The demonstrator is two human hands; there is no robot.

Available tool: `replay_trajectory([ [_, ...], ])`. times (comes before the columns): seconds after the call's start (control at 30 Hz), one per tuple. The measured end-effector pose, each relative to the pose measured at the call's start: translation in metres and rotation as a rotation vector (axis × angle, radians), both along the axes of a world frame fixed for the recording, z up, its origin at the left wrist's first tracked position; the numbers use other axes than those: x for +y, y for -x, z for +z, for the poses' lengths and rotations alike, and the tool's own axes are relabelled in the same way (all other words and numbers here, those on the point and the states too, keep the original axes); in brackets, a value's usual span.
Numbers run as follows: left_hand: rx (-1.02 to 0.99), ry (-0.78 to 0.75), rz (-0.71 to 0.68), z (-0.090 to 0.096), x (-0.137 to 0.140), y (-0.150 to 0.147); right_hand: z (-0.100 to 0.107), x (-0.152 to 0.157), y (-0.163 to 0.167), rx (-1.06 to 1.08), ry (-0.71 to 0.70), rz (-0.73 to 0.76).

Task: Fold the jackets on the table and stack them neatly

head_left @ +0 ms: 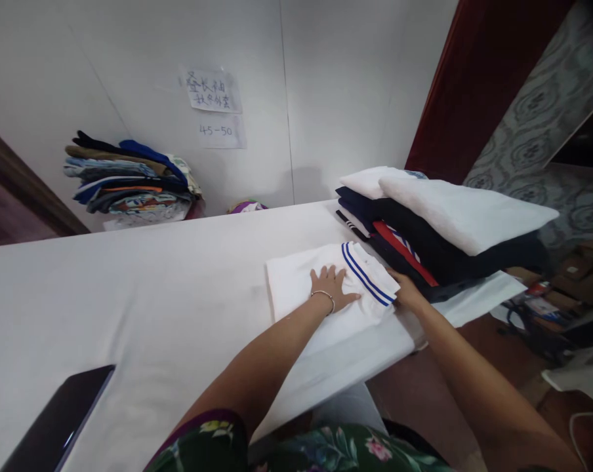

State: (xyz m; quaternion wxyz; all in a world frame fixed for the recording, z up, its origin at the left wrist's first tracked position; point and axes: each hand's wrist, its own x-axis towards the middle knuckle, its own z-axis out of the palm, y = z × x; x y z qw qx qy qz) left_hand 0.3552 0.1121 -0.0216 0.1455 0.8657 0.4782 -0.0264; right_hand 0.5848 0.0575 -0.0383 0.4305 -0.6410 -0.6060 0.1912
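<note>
A folded white garment [294, 278] with two dark blue stripes near its right end lies on the white-covered table. My left hand [332, 288] rests flat on its middle, fingers spread and a bracelet at the wrist. At the striped end, my right hand [405, 292] grips the garment's right edge, with its fingertips partly hidden by the cloth. Just beyond that hand stands a stack of folded dark clothes [414, 236], some with red or striped parts, topped by white folded pieces [466, 210].
A black phone-like device [60, 419] lies at the table's [178, 295] lower left. Another pile of folded clothes [134, 177] stands by the wall at the back left. Handwritten paper signs [215, 92] hang on the wall. Boxes [572, 275] and a white stool [584, 377] are at the right.
</note>
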Motion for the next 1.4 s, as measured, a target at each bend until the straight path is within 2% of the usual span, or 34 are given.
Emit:
replay_trajectory([
  [0.07,0.000,-0.009,0.003,-0.003,-0.001,-0.001,0.014,-0.007,0.001,0.004,-0.008,-0.089],
  [0.13,-0.009,-0.011,0.003,-0.004,-0.003,-0.004,0.035,-0.018,0.019,-0.032,-0.090,-0.111],
  [0.17,-0.012,-0.010,0.007,-0.003,-0.004,-0.005,0.046,-0.023,0.034,-0.068,-0.146,-0.080],
  [0.23,-0.018,-0.015,0.007,0.002,-0.006,-0.008,0.066,-0.030,0.069,-0.279,-0.325,0.107],
  [0.3,-0.013,-0.008,-0.023,0.009,-0.007,-0.006,0.074,-0.026,0.097,-0.507,-0.348,0.247],
  [0.37,-0.008,-0.002,-0.052,0.016,-0.007,0.005,0.067,-0.011,0.105,-0.668,-0.160,0.254],
  [0.47,0.003,-0.025,-0.001,0.020,-0.005,0.034,0.037,0.020,0.084,-0.691,0.311,0.113],
  [0.5,0.000,-0.035,0.026,0.020,-0.004,0.045,0.026,0.028,0.073,-0.659,0.398,0.068],
  [0.57,-0.029,-0.059,0.075,0.015,-0.004,0.065,0.009,0.039,0.055,-0.604,0.457,0.028],
  [0.67,-0.152,-0.140,0.199,0.007,-0.003,0.089,-0.003,0.041,0.041,-0.531,0.399,0.030],
  [0.77,-0.336,-0.157,0.491,0.003,0.000,0.110,-0.012,0.036,0.032,-0.446,0.321,-0.051],
  [0.87,-0.614,0.050,0.792,0.003,0.006,0.130,-0.023,0.032,0.017,-0.315,0.246,-0.209],
  [0.93,-0.764,0.233,0.904,0.003,0.010,0.138,-0.026,0.032,0.008,-0.229,0.239,-0.244],
  [1.03,-0.852,0.359,0.947,0.002,0.015,0.136,-0.022,0.033,0.004,-0.185,0.268,-0.226],
  [1.2,-0.981,0.323,0.923,0.006,0.024,0.133,-0.002,0.035,0.023,-0.101,0.279,-0.216],
  [1.3,-1.049,0.246,0.925,0.015,0.030,0.155,0.004,0.039,0.042,-0.027,0.173,-0.190],
  [1.4,-1.055,0.163,0.969,0.020,0.032,0.190,0.004,0.051,0.070,0.038,0.030,-0.122],
])
